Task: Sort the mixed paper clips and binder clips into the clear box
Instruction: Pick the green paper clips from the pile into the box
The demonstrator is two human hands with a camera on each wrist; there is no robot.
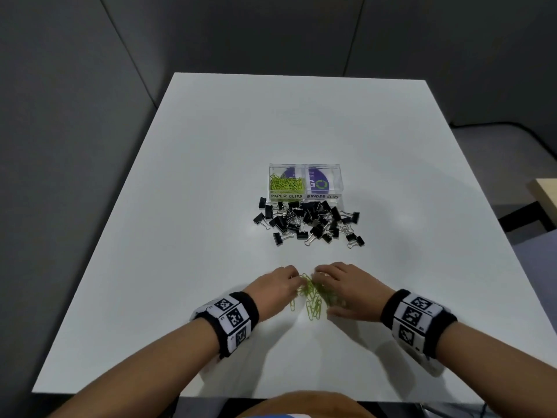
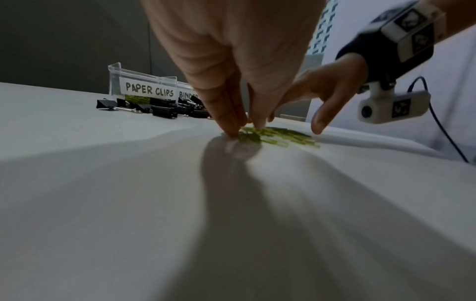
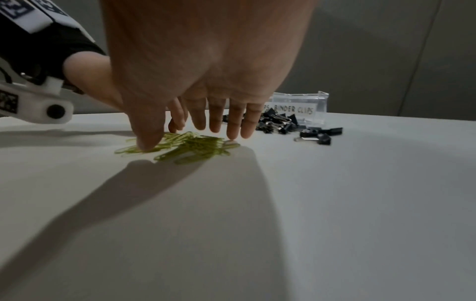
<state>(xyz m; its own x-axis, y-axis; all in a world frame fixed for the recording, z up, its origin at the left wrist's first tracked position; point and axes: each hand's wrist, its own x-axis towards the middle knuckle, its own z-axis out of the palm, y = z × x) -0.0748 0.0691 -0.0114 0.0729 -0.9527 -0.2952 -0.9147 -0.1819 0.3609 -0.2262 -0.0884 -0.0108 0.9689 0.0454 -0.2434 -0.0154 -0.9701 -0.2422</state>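
Note:
A loose pile of green paper clips point(image 1: 313, 294) lies on the white table point(image 1: 211, 176) near its front edge. My left hand point(image 1: 280, 283) and right hand point(image 1: 340, 285) flank it. Straight left fingers point(image 2: 231, 122) stand with their tips on the pile's edge point(image 2: 278, 136). The right hand point(image 3: 190, 138) hovers spread over the pile point(image 3: 195, 147), its thumb pressing on some clips. Farther back lies a heap of black binder clips point(image 1: 307, 220). Behind it stands the clear box point(image 1: 304, 168). Its left compartment, labelled PAPER CLIPS, holds green clips point(image 1: 286, 183).
The box's right compartment, labelled BINDER CLIPS point(image 1: 322, 196), shows only a purple and white print underneath. Bare table surrounds the piles. Grey partition walls point(image 1: 90, 86) stand at the left and back. A wooden edge point(image 1: 545, 191) shows at the far right.

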